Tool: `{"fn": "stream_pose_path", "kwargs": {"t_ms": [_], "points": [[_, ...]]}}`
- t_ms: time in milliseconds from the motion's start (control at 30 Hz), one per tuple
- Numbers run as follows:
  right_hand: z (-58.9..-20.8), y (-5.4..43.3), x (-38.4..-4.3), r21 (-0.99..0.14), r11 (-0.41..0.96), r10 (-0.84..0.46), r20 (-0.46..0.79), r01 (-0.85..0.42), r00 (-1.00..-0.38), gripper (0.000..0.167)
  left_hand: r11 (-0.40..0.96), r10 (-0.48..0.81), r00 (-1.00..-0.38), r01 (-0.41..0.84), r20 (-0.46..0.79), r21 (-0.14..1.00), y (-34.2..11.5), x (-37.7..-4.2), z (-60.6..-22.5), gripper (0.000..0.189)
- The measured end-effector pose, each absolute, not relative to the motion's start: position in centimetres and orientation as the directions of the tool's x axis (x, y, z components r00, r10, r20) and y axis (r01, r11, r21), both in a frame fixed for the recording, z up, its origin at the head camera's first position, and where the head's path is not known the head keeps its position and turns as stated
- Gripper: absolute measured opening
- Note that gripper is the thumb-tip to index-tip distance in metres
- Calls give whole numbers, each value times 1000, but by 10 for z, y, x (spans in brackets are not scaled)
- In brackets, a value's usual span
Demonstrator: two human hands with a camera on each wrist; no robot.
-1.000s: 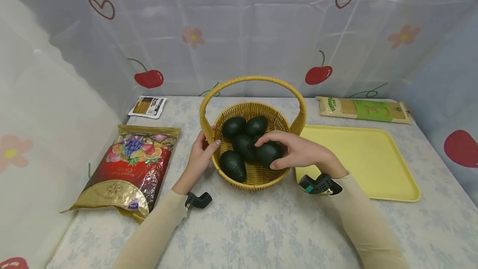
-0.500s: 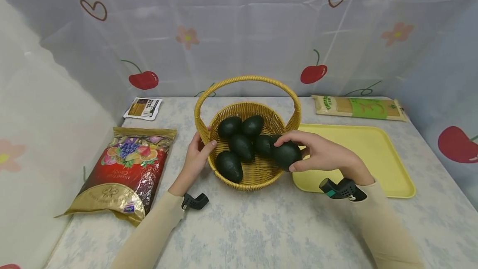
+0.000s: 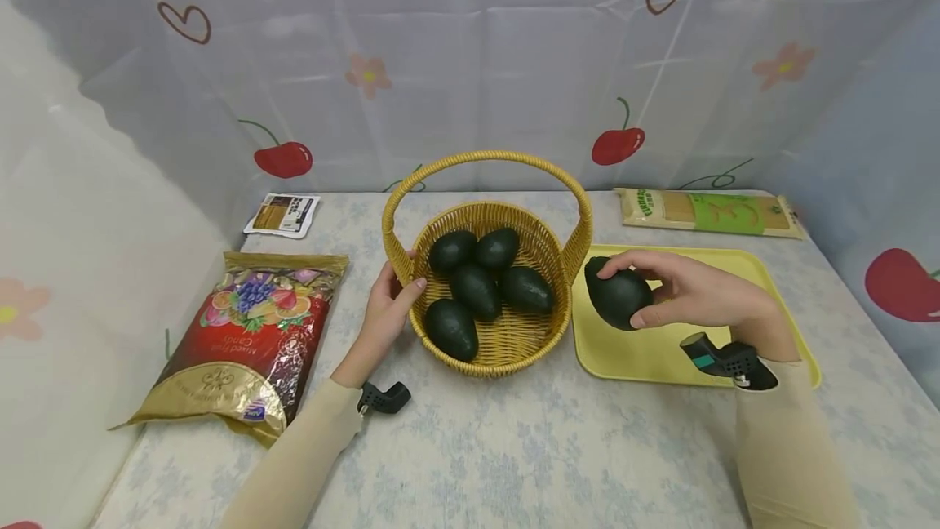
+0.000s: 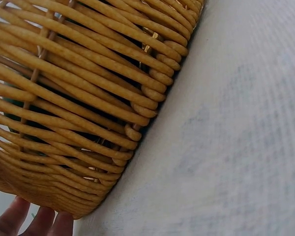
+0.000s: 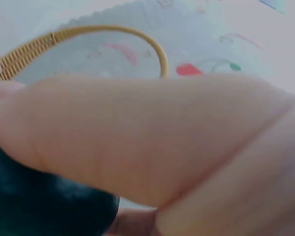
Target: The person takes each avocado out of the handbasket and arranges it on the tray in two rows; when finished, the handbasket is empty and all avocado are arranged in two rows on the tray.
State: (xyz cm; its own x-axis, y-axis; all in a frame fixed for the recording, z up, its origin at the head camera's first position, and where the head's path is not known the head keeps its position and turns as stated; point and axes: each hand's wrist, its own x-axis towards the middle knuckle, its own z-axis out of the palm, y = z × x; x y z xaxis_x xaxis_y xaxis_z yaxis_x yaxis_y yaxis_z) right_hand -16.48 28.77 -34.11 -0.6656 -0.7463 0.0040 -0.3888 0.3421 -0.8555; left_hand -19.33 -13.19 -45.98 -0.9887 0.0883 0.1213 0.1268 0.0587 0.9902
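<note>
My right hand point(image 3: 683, 292) grips a dark green avocado point(image 3: 618, 294) over the left part of the yellow tray point(image 3: 705, 357). In the right wrist view the thumb lies across the avocado point(image 5: 49, 201) and covers much of it. The yellow wicker basket point(image 3: 485, 366) stands upright on the table with several more avocados point(image 3: 476, 292) inside. My left hand point(image 3: 389, 296) holds the basket's left side by the foot of its handle, thumb on the rim. In the left wrist view its fingertips point(image 4: 39, 221) press against the outer weave.
A red and gold bag of mixed fruit candy point(image 3: 253, 333) lies left of the basket. Behind it is a small white packet point(image 3: 282, 215). A long noodle pack point(image 3: 708, 212) lies behind the tray. A printed curtain point(image 3: 477, 64) closes off the back.
My right hand has lifted an avocado out of the basket and carried it right, over the tray. Another avocado now shows at the basket's right side. My left hand has kept its hold.
</note>
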Motion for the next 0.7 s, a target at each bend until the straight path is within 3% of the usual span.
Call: {"fn": "stream_pose_path", "kwargs": {"t_ms": [133,433,700], "points": [[-352,294,-178,-860,347,-714,16,-374,-700,47,61,84,-989,127,121,990,-133,-193,-460,51],[-395,293,-210,-840,496,-465,-43,-220,-884,55,65,80,-989,132,126,989,-132,-193,-461,51],[-421,287,-220,-863,479,-405,-51,-164,-913,56,50,79,-988,140,136,989,-131,-194,-461,50]]}}
